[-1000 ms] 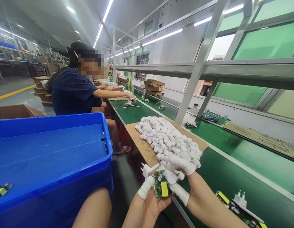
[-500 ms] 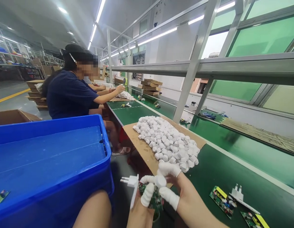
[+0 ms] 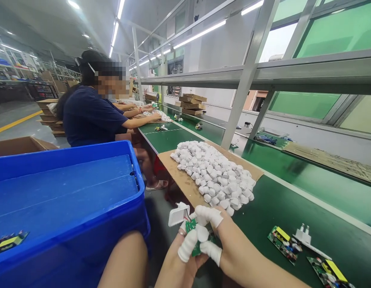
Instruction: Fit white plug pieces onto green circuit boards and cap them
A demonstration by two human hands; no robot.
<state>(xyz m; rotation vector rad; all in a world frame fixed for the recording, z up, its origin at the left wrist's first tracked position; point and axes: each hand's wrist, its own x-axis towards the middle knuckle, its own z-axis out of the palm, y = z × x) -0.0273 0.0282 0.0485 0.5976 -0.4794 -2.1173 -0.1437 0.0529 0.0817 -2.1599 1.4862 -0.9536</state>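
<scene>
My left hand (image 3: 177,256), with white finger cots on, is closed around a small green circuit board (image 3: 190,226). Red and dark wires join that board to a white plug piece (image 3: 177,216) sticking out at the upper left. A small white lump (image 3: 202,233) lies against the board between both hands' fingertips. My right hand (image 3: 225,234), also in finger cots, pinches it from the right. Just beyond my fingers, a heap of similar white lumps (image 3: 215,172) covers a cardboard sheet (image 3: 185,186). Parts of the board are hidden behind my fingers.
At the right on the green bench (image 3: 281,200) lie two circuit boards (image 3: 284,242) and a white plug piece (image 3: 308,242). A blue bin (image 3: 68,160) with a board (image 3: 9,241) inside stands at my left. Farther along sits a co-worker (image 3: 92,108). A metal post (image 3: 242,92) rises from the bench.
The plug piece has turned, so its flat side now shows, and the board has tilted up with it. My hands stay together around the board. The co-worker's hands have moved.
</scene>
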